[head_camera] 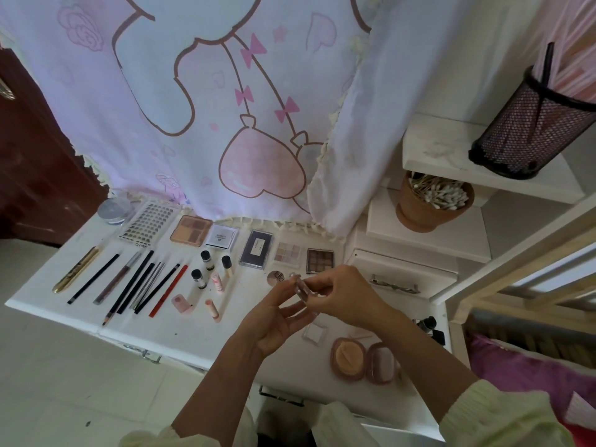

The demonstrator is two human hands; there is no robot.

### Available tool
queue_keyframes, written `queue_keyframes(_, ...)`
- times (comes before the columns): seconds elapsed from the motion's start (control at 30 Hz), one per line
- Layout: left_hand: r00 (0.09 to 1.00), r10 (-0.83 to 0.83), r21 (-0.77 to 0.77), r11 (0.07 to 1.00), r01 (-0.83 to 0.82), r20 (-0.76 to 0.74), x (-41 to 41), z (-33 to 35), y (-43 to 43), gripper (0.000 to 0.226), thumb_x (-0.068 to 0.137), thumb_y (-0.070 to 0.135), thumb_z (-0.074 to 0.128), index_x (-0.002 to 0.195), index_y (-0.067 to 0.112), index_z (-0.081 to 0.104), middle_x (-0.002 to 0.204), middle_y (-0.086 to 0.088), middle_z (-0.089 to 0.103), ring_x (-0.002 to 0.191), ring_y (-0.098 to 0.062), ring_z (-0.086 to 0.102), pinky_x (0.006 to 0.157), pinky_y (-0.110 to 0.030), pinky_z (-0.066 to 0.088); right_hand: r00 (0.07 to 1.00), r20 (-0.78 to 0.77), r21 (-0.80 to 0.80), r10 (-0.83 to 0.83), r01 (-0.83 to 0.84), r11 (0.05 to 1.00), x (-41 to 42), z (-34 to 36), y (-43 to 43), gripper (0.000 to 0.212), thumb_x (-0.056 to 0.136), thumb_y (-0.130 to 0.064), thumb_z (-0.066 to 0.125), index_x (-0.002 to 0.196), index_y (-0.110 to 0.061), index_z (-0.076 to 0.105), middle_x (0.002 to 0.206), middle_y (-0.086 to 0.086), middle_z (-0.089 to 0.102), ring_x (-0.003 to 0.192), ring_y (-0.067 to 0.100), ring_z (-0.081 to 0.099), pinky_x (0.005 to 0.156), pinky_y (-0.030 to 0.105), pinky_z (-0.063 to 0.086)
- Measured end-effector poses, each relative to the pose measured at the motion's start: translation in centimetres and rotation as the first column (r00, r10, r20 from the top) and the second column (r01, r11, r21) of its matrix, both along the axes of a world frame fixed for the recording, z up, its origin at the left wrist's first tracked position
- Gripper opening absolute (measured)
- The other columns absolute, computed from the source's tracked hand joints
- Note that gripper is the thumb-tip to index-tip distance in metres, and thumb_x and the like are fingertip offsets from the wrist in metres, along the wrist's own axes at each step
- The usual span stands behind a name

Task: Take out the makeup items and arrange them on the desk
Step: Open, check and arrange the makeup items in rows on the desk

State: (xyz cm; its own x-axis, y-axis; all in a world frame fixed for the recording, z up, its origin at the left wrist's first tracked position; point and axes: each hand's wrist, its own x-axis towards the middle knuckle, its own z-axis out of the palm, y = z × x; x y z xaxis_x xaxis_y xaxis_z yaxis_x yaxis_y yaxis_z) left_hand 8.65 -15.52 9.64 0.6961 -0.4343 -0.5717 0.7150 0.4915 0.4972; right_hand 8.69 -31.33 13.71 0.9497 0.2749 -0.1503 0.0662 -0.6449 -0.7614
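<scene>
Both my hands hold a small clear plastic case (302,290) above the white desk (193,333). My left hand (277,321) supports it from below with fingers spread, and my right hand (342,293) pinches its upper edge. Laid out on the desk are several pencils and brushes (135,282), small bottles (206,259), lip tubes (213,309), a row of palettes (254,246), a lash tray (146,224) and a round silver jar (113,209). Near my right forearm lie a small clear square case (315,332) and an open pink powder compact (362,358).
A cartoon-print curtain (225,108) hangs behind the desk. White shelves at the right carry a clay pot of cotton swabs (433,201) and a black mesh holder (535,130). A drawer handle (393,285) and dark bottles (430,325) sit by the desk's right end.
</scene>
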Motion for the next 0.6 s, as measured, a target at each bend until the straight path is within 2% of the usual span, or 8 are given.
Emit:
queue_keyframes(0.07, 0.999, -0.024, -0.002, 1.000, 0.024, -0.032, 0.0, 0.0, 0.0, 0.032, 0.083, 0.027, 0.066, 0.104, 0.004, 0.072, 0.106, -0.019, 0.069, 0.098, -0.028, 0.066, 0.078, -0.037, 0.059, 0.998, -0.036, 0.040, -0.042, 0.043, 0.998, 0.3, 0.2, -0.4, 0.016, 0.082, -0.021, 0.069, 0.094, -0.022, 0.079, 0.067, -0.002, 0.072, 0.058, 0.018, 0.064, 0.058, 0.031, 0.053)
queue_keyframes(0.13, 0.995, -0.053, -0.014, 0.999, 0.052, -0.086, -0.2, -0.1, 0.2, 0.039, 0.081, 0.030, 0.066, 0.106, 0.000, 0.070, 0.097, -0.019, 0.068, 0.088, -0.028, 0.067, 0.072, -0.032, 0.059, 0.994, -0.078, 0.055, -0.082, 0.086, 0.995, 0.6, 0.0, -0.6, 0.015, 0.082, -0.019, 0.069, 0.092, -0.024, 0.079, 0.062, -0.006, 0.070, 0.052, 0.008, 0.058, 0.055, 0.024, 0.049)
queue_keyframes(0.17, 0.992, -0.059, -0.021, 0.998, 0.057, -0.115, -0.3, -0.2, 0.3, 0.042, 0.080, 0.031, 0.066, 0.106, -0.001, 0.068, 0.094, -0.019, 0.067, 0.083, -0.028, 0.067, 0.067, -0.031, 0.058, 0.990, -0.097, 0.059, -0.105, 0.111, 0.992, 0.7, -0.2, -0.8, 0.014, 0.081, -0.019, 0.070, 0.091, -0.024, 0.079, 0.062, -0.002, 0.070, 0.052, 0.007, 0.055, 0.056, 0.024, 0.046)
queue_keyframes(0.23, 0.986, -0.062, -0.031, 0.998, 0.058, -0.157, -0.4, -0.5, 0.4, 0.044, 0.078, 0.033, 0.066, 0.105, -0.002, 0.065, 0.093, -0.020, 0.065, 0.079, -0.028, 0.067, 0.061, -0.029, 0.056, 0.978, -0.138, 0.071, -0.159, 0.170, 0.983, 1.0, -0.6, -1.2, 0.011, 0.080, -0.022, 0.071, 0.088, -0.023, 0.079, 0.069, 0.004, 0.072, 0.059, 0.012, 0.058, 0.062, 0.029, 0.049)
queue_keyframes(0.3, 0.981, -0.074, -0.032, 0.997, 0.069, -0.179, -0.6, -1.0, 0.6, 0.046, 0.078, 0.034, 0.065, 0.107, -0.002, 0.062, 0.095, -0.021, 0.065, 0.079, -0.029, 0.066, 0.059, -0.029, 0.055, 0.960, -0.184, 0.091, -0.212, 0.231, 0.969, 1.1, -1.2, -1.5, 0.012, 0.082, -0.018, 0.069, 0.088, -0.018, 0.078, 0.074, 0.004, 0.075, 0.068, 0.017, 0.070, 0.071, 0.033, 0.057)
queue_keyframes(0.37, 0.978, -0.088, -0.021, 0.996, 0.085, -0.189, -0.6, -1.5, 0.8, 0.046, 0.081, 0.035, 0.062, 0.112, 0.001, 0.060, 0.103, -0.021, 0.064, 0.080, -0.029, 0.066, 0.060, -0.029, 0.055, 0.946, -0.225, 0.107, -0.233, 0.262, 0.959, 1.3, -1.9, -1.6, 0.014, 0.084, -0.011, 0.065, 0.091, -0.011, 0.077, 0.076, 0.006, 0.075, 0.072, 0.018, 0.073, 0.074, 0.034, 0.060)
queue_keyframes(0.47, 0.972, -0.080, 0.032, 0.995, 0.089, -0.220, -0.8, -2.6, 1.6, 0.041, 0.089, 0.034, 0.054, 0.113, 0.002, 0.061, 0.116, -0.025, 0.063, 0.088, -0.035, 0.067, 0.068, -0.035, 0.059, 0.937, -0.284, 0.110, -0.205, 0.244, 0.963, 1.3, -3.1, -1.5, 0.013, 0.086, -0.008, 0.065, 0.093, -0.007, 0.075, 0.076, 0.009, 0.074, 0.070, 0.018, 0.072, 0.072, 0.030, 0.060)
queue_keyframes(0.6, 0.967, 0.023, 0.200, 0.979, 0.029, -0.255, -1.4, -4.8, 3.1, 0.037, 0.099, 0.031, 0.043, 0.121, 0.003, 0.054, 0.122, -0.026, 0.061, 0.102, -0.041, 0.066, 0.082, -0.046, 0.056, 0.919, -0.342, 0.064, -0.199, 0.234, 0.970, 1.4, -4.7, -0.4, 0.013, 0.091, -0.008, 0.060, 0.098, -0.004, 0.071, 0.086, 0.010, 0.074, 0.071, 0.015, 0.071, 0.066, 0.021, 0.056)
